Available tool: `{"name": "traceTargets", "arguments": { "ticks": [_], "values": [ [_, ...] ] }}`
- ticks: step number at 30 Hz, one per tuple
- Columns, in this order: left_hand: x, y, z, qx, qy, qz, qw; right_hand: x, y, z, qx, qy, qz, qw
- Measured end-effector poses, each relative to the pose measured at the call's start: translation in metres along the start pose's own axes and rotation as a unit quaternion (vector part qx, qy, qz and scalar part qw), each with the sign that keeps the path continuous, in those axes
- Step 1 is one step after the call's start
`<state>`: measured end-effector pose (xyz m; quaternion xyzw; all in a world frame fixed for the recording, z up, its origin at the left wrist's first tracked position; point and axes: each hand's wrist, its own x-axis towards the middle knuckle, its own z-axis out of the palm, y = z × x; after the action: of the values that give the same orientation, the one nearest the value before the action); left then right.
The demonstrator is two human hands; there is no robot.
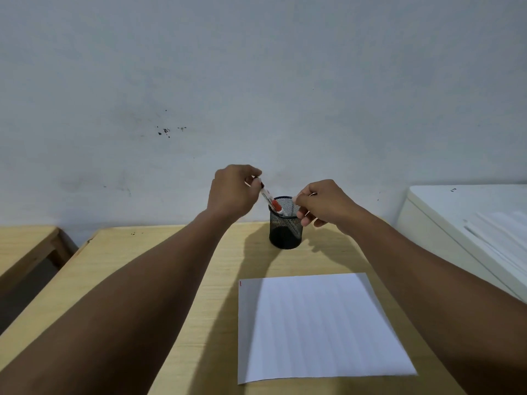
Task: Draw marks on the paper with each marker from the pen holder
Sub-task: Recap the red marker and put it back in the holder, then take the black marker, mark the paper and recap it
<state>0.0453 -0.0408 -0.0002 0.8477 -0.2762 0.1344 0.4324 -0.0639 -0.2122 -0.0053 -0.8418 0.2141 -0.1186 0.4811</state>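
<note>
A black mesh pen holder (285, 235) stands on the wooden desk (176, 280) near the wall. My left hand (232, 192) pinches the top end of a white marker with a red part (268, 195). The marker slants down to the right, and its lower end sits inside the holder's mouth. My right hand (322, 205) is at the holder's upper right rim, thumb on the rim and fingers curled against the mesh. A white sheet of paper (313, 326) lies in front of the holder, with a tiny red mark (241, 284) at its far left corner.
A white cabinet or appliance (456, 223) with stacked white sheets on top stands against the desk's right side. A second wooden table (25, 246) sits to the left across a gap. A grey wall rises right behind the desk.
</note>
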Motion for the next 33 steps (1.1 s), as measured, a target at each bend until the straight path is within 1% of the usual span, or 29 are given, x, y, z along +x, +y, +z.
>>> {"name": "traceTargets", "arguments": {
  "ticks": [4,6,8,10,12,14,16,18,21,24,27,29,31,33],
  "values": [
    [-0.002,0.000,-0.036,-0.085,0.044,-0.035,0.995,-0.009,-0.019,0.014,0.017,-0.020,-0.005,1.000],
    [-0.006,-0.005,-0.052,-0.150,0.055,-0.068,0.985,-0.014,-0.029,0.024,0.039,-0.041,-0.012,0.998],
    [-0.009,-0.011,-0.062,-0.251,0.034,-0.108,0.961,-0.017,-0.035,0.032,0.071,-0.062,0.000,0.996],
    [-0.014,-0.016,-0.066,-0.353,-0.010,-0.151,0.923,-0.021,-0.040,0.036,0.101,-0.082,0.023,0.991],
    [-0.021,-0.019,-0.060,-0.399,-0.051,-0.191,0.895,-0.023,-0.041,0.038,0.139,-0.093,0.036,0.985],
    [-0.034,-0.024,-0.057,-0.411,-0.083,-0.221,0.880,-0.025,-0.038,0.043,0.194,-0.077,0.046,0.977],
    [-0.049,-0.029,-0.050,-0.410,-0.112,-0.234,0.874,-0.029,-0.032,0.049,0.246,-0.053,0.049,0.967],
    [-0.094,-0.071,-0.085,-0.418,-0.098,-0.262,0.864,-0.055,-0.047,0.104,0.230,-0.091,0.056,0.967],
    [-0.106,-0.077,-0.078,-0.427,-0.134,-0.267,0.853,-0.059,-0.038,0.112,0.246,-0.088,0.054,0.964],
    [-0.110,-0.075,-0.069,-0.415,-0.144,-0.254,0.862,-0.057,-0.033,0.108,0.272,-0.087,0.050,0.957],
    [-0.114,-0.081,-0.064,-0.419,-0.136,-0.256,0.861,-0.057,-0.033,0.110,0.258,-0.103,0.021,0.960],
    [-0.117,-0.090,-0.063,-0.426,-0.114,-0.263,0.858,-0.055,-0.034,0.103,0.268,-0.066,0.018,0.961],
    [-0.123,-0.107,-0.066,-0.396,-0.085,-0.274,0.872,-0.053,-0.033,0.089,0.275,-0.020,0.022,0.961],
    [-0.129,-0.122,-0.067,-0.329,-0.084,-0.268,0.902,-0.054,-0.027,0.077,0.251,-0.015,0.022,0.968]
  ]
}}
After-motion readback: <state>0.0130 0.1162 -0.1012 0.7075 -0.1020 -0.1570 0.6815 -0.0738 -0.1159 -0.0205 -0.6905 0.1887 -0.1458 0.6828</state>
